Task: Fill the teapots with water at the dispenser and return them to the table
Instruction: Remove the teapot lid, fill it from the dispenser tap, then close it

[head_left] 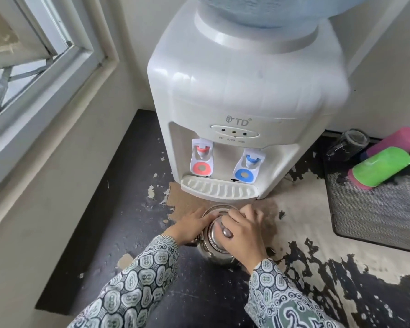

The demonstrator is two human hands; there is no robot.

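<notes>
— Where's the teapot [219, 253] right now?

— On the worn counter [180, 280], just in front of the water dispenser [242, 91], at about six o'clock from its drip tray [219, 188]. It's a shiny metal one, and it isn't under either tap.

— What are the hands doing?

— Both are on top of it. The left hand [191, 227] comes in from eight o'clock, fingers fairly straight and lying against the rim at the pot's left side. The right hand [243, 229] comes in from five o'clock, and its fingers are curled over the lid [217, 235]. Something small and shiny sits under its thumb, maybe the lid's knob; I cannot tell for sure.

— Is the lid on or off?

— It looks tilted or shifted on the opening, with a bit of the pot's mouth showing at twelve o'clock. The hand hides the rest.

— And the taps?

— The red tap [201, 159] is at eleven o'clock from the teapot, the blue tap [249, 166] at one o'clock. Both hang above the drip tray.

— Anything else around?

— At three o'clock, well apart from the pot, a black mesh tray [376, 214] holds a green bottle [381, 166] lying over a pink one [398, 142], with a dark glass [348, 144] beside them. A window [33, 67] is at ten o'clock. The sleeves [137, 285] are patterned.
</notes>
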